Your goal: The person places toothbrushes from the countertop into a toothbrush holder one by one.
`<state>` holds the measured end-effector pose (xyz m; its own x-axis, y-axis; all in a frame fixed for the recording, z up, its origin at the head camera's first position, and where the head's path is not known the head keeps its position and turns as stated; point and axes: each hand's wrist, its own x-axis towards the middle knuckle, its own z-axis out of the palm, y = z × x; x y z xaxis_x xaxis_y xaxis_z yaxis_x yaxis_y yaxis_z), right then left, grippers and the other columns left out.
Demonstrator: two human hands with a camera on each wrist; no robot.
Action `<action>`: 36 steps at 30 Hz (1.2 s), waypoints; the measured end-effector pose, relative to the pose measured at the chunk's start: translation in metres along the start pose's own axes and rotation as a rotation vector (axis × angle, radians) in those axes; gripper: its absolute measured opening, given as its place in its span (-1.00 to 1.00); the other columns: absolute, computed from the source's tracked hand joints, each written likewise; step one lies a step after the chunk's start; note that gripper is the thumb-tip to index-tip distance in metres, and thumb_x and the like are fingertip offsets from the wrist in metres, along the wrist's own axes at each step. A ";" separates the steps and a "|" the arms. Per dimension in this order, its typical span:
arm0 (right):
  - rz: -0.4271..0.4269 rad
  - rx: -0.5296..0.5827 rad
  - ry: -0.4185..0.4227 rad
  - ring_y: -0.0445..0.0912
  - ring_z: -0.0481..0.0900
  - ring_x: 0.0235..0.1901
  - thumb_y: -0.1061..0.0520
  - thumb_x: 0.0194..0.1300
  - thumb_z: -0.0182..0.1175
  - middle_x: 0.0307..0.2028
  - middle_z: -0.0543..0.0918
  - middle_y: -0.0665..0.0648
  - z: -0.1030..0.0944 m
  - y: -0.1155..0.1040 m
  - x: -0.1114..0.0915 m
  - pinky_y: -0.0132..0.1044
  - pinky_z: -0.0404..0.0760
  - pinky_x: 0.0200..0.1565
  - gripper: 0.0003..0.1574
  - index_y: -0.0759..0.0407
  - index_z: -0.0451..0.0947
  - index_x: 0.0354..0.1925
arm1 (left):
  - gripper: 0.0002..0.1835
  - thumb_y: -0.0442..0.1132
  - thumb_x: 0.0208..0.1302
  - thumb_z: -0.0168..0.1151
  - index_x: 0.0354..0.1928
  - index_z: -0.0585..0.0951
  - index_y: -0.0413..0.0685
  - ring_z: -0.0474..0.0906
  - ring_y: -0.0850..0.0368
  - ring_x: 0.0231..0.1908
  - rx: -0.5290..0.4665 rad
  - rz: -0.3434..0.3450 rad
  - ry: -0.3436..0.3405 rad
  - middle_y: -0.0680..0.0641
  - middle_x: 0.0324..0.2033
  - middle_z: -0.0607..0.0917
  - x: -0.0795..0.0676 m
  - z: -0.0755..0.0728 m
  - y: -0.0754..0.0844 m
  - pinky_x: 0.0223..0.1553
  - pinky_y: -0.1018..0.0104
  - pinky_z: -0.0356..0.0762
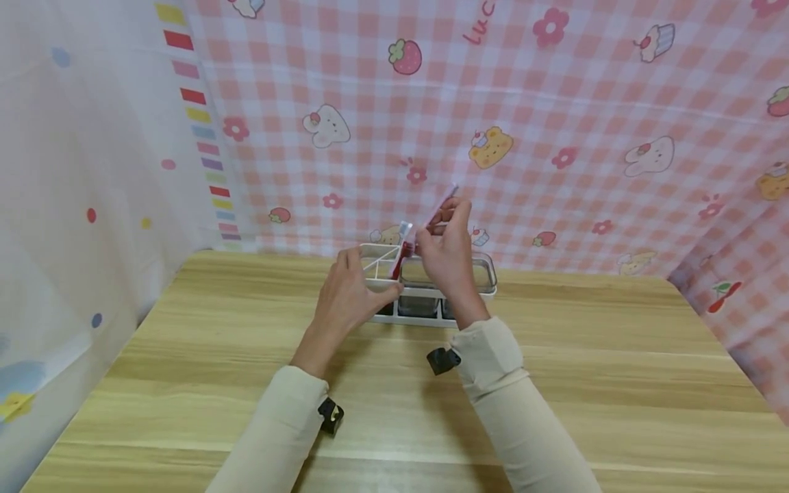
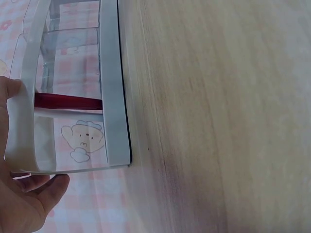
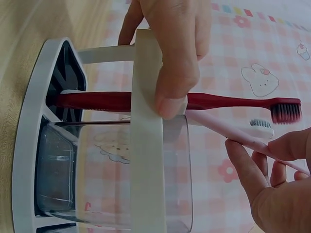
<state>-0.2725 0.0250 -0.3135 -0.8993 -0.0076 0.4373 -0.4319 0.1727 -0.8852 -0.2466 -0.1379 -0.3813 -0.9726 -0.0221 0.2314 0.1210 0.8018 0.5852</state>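
A white toothbrush holder (image 1: 425, 292) stands at the back of the table. My left hand (image 1: 350, 291) grips its left end, thumb on the front of the upper rim and fingers behind. Inside that end lean a red toothbrush (image 3: 92, 101) and a white toothbrush (image 3: 262, 129), bristles up. Between thumb and fingers my right hand (image 1: 448, 255) pinches a pink toothbrush (image 3: 218, 127) at a slant above the holder. Its lower end is at the upper rim near the red handle; whether it is inside the rim, I cannot tell.
Clear cups (image 3: 57, 170) sit in the holder's middle and right parts. A pink checked cloth (image 1: 370, 178) hangs right behind it. The wooden table (image 1: 394, 424) extends in front and to both sides. Each wrist wears a small black camera (image 1: 444, 360).
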 end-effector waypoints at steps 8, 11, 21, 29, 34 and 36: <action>0.006 -0.019 -0.032 0.05 0.56 -0.13 0.43 0.40 0.13 -0.06 0.36 0.31 0.004 0.001 -0.002 -0.18 0.65 -0.28 -0.49 0.27 0.11 0.15 | 0.09 0.32 0.09 0.37 0.42 0.21 -0.30 0.46 -0.12 -0.06 -0.007 0.002 0.005 -0.30 0.21 0.41 -0.001 0.000 0.000 -0.06 -0.01 0.55; -0.005 -0.023 -0.036 0.06 0.57 -0.14 0.44 0.39 0.13 -0.09 0.36 0.28 0.005 0.002 -0.003 -0.22 0.63 -0.30 -0.50 0.28 0.11 0.14 | 0.08 0.32 0.09 0.37 0.42 0.22 -0.29 0.46 -0.12 -0.04 -0.009 -0.001 0.007 -0.29 0.21 0.41 -0.001 0.000 0.000 -0.05 -0.02 0.55; -0.013 -0.038 -0.069 0.09 0.56 -0.11 0.53 0.37 0.05 -0.08 0.36 0.34 0.011 0.007 -0.005 -0.15 0.68 -0.25 -0.51 0.30 0.11 0.13 | 0.09 0.31 0.10 0.37 0.43 0.20 -0.31 0.46 -0.16 0.02 0.000 0.004 0.008 -0.31 0.23 0.40 -0.003 -0.001 0.000 0.02 -0.05 0.54; -0.018 -0.053 -0.094 0.10 0.56 -0.11 0.56 0.36 0.03 -0.06 0.35 0.40 0.013 0.008 -0.006 -0.08 0.70 -0.24 -0.51 0.30 0.10 0.12 | 0.10 0.31 0.10 0.36 0.44 0.19 -0.32 0.46 -0.15 0.03 0.000 0.005 0.008 -0.31 0.26 0.39 -0.002 -0.001 -0.001 0.01 -0.04 0.54; -0.018 -0.068 -0.113 0.12 0.57 -0.12 0.56 0.35 0.03 -0.06 0.37 0.42 0.014 0.012 -0.006 -0.09 0.69 -0.25 -0.50 0.29 0.10 0.11 | 0.11 0.32 0.09 0.36 0.45 0.19 -0.31 0.46 -0.15 0.04 -0.003 -0.004 0.003 -0.30 0.29 0.38 -0.001 -0.001 0.000 0.03 -0.04 0.54; -0.018 -0.083 -0.122 0.12 0.58 -0.12 0.57 0.35 0.03 -0.06 0.38 0.42 0.014 0.013 -0.007 -0.10 0.67 -0.26 -0.50 0.28 0.10 0.10 | 0.11 0.32 0.10 0.36 0.46 0.19 -0.31 0.46 -0.15 0.04 -0.001 -0.008 -0.001 -0.30 0.30 0.37 -0.001 -0.001 0.001 0.03 -0.04 0.54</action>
<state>-0.2731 0.0133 -0.3307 -0.8954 -0.1304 0.4257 -0.4452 0.2522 -0.8592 -0.2449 -0.1381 -0.3804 -0.9737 -0.0279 0.2262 0.1135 0.8011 0.5877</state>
